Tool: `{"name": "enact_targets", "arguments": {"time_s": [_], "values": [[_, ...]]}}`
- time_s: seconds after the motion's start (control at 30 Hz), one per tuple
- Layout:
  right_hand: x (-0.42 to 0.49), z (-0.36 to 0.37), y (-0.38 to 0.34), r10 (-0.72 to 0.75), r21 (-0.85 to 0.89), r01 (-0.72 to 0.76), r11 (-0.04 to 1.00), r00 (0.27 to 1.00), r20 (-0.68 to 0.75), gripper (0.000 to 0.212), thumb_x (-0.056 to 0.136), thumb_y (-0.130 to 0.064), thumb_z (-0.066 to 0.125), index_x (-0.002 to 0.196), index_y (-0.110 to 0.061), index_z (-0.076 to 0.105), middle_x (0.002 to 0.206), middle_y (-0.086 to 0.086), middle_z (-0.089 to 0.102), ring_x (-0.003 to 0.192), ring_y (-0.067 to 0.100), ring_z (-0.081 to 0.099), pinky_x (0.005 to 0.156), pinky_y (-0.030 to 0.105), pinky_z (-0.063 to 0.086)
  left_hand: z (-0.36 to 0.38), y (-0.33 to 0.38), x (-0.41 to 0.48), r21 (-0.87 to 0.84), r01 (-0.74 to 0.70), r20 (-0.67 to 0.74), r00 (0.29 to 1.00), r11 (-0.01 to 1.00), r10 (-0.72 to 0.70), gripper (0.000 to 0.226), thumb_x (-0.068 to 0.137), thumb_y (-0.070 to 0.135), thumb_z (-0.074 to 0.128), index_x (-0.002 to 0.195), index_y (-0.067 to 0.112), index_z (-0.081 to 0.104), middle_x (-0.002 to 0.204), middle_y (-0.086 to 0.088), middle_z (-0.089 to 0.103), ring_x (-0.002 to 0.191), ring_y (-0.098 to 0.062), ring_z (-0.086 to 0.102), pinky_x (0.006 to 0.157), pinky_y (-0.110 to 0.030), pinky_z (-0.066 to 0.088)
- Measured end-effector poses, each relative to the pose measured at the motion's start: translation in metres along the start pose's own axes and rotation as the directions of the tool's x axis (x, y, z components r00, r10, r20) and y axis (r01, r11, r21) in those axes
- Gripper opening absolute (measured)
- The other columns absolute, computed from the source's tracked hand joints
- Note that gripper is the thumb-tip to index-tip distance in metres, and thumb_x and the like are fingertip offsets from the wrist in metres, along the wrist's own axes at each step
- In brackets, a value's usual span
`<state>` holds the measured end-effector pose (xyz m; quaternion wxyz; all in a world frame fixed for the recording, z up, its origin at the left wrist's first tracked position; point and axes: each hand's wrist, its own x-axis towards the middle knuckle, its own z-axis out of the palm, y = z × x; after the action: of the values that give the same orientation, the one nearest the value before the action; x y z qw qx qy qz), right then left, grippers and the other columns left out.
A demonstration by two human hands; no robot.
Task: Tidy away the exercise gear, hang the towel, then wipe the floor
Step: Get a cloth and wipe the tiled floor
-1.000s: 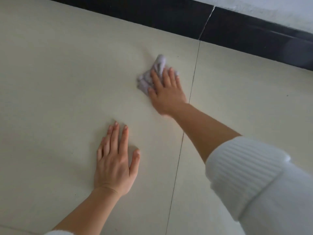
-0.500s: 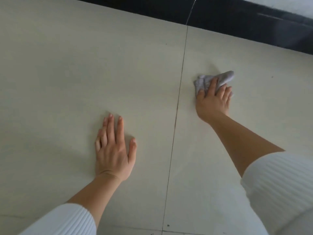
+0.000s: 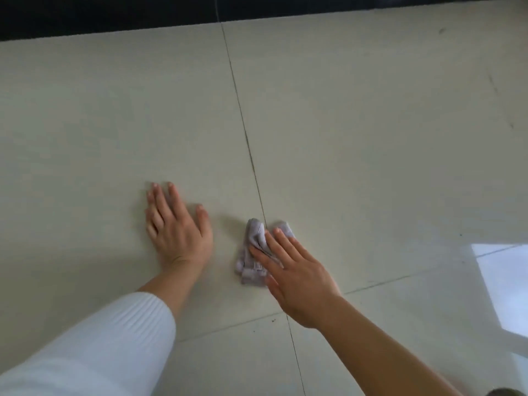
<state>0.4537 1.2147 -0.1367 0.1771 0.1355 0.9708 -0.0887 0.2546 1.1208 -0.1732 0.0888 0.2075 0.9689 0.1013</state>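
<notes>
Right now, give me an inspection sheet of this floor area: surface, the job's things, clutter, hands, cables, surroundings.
Surface: pale floor tiles split by dark grout lines; a few dark specks near the joint; bright reflection at the right.
Job's things: bunched grey cloth lying across a grout line.
Clutter: nothing seen.
Hands: left hand flat on the tile, fingers straight, holding nothing; right hand presses on the cloth with straight fingers.
Cables: nothing seen.
Surroundings: dark skirting band along the far edge; white ribbed sleeve on the left arm.
</notes>
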Motion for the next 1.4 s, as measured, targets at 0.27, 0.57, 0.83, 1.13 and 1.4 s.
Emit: {"name": "enact_targets", "arguments": {"time_s": [0.27, 0.57, 0.83, 1.13, 1.4], "values": [[-0.049, -0.001, 0.074, 0.239, -0.091, -0.234, 0.968, 0.970, 0.053, 0.057, 0.101, -0.044, 0.012, 0.153, -0.020, 0.009, 0.158, 0.007, 0.014, 0.146, 0.019, 0.006, 0.116, 0.035, 0.006, 0.005, -0.004, -0.001, -0.047, -0.029, -0.059, 0.998, 0.998, 0.026, 0.066, 0.088, 0.039, 0.035, 0.144, 0.005, 0.029, 0.153, -0.021, 0.023, 0.141, -0.035, 0.021, 0.110, -0.049, 0.022], [0.050, -0.025, 0.131, 0.556, 0.170, -0.550, 0.818, 0.831, 0.017, 0.062, 0.101, -0.046, 0.013, 0.153, -0.018, -0.008, 0.160, 0.013, -0.006, 0.147, 0.027, -0.009, 0.119, 0.039, -0.006, -0.012, -0.022, 0.007, -0.101, -0.094, 0.234, 0.965, 0.990, 0.116, 0.065, 0.099, 0.044, 0.030, 0.151, 0.020, 0.002, 0.159, -0.005, -0.013, 0.145, -0.018, -0.015, 0.116, -0.037, -0.006], [0.057, 0.008, -0.013, 0.180, 0.232, -0.137, 0.963, 0.968, -0.173, 0.058, 0.102, -0.042, 0.013, 0.153, -0.020, -0.005, 0.160, 0.008, -0.012, 0.146, 0.021, -0.018, 0.116, 0.034, -0.018, -0.019, -0.052, -0.079, -0.034, -0.196, 0.320, 0.927, 0.980, 0.196, 0.072, 0.088, 0.053, 0.009, 0.151, 0.020, -0.002, 0.158, 0.004, -0.014, 0.145, -0.012, -0.015, 0.116, -0.036, -0.007], [-0.075, 0.047, 0.054, 0.006, -0.012, -0.009, 1.000, 0.986, -0.169, 0.060, 0.100, -0.046, 0.014, 0.154, -0.022, 0.001, 0.161, 0.008, 0.008, 0.148, 0.022, -0.001, 0.119, 0.034, -0.004, -0.020, -0.045, -0.135, 0.106, -0.220, 0.382, 0.909, 0.970, 0.164, 0.064, 0.097, 0.049, 0.010, 0.150, 0.019, -0.013, 0.156, 0.002, -0.023, 0.143, -0.012, -0.021, 0.116, -0.042, -0.013], [-0.083, 0.044, 0.048, 0.745, 0.432, -0.654, 0.621, 0.664, -0.063, 0.058, 0.100, -0.033, 0.024, 0.152, -0.010, 0.012, 0.158, 0.021, 0.006, 0.146, 0.034, 0.001, 0.119, 0.043, -0.006, -0.043, -0.109, -0.198, 0.139, -0.194, 0.470, 0.876, 0.971, 0.108, 0.064, 0.097, 0.050, 0.014, 0.147, 0.029, -0.018, 0.156, -0.001, -0.024, 0.144, -0.018, -0.019, 0.119, -0.039, -0.003]]}}
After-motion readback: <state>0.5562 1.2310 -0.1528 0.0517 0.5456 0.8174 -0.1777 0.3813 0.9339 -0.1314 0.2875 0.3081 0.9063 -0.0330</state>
